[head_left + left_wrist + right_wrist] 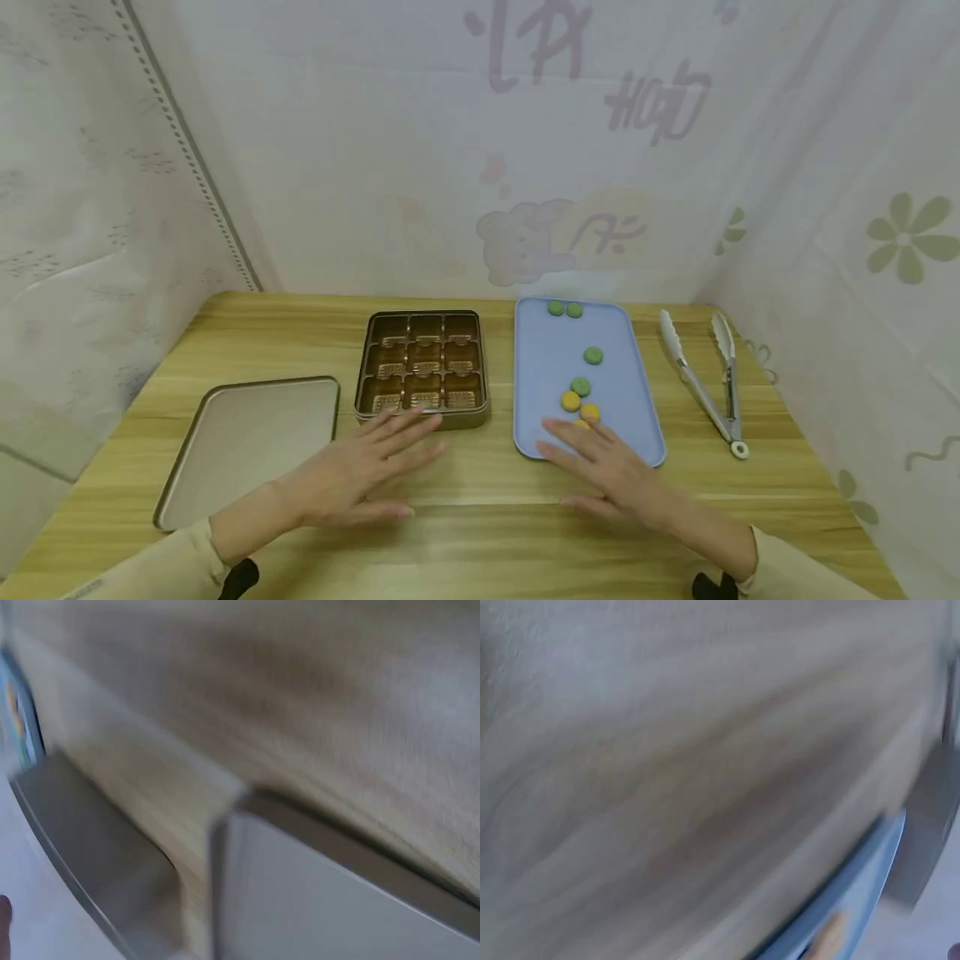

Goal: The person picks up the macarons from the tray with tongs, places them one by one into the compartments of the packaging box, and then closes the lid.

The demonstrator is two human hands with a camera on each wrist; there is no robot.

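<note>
My left hand [360, 471] hovers in front of a square tin [422, 421] whose brown insert is divided into several compartments. Its fingers are spread and hold nothing. To the right, my right hand [611, 475] is held over the near edge of a blue tray [547, 358], fingers extended, with nothing in them. On that tray lie several small round pieces, among them a green one [593, 356] and a yellow one [571, 402]; the right hand partly covers the nearest yellow one. Both wrist views are blurred; the left one shows the tin's side [97, 847].
A flat square lid [251, 442] with a raised rim lies left of the tin. Metal tongs [712, 392] with pale tips rest spread apart at the right of the tray. Everything stands on a wooden table [480, 533], with a patterned cloth [360, 167] behind and at the sides.
</note>
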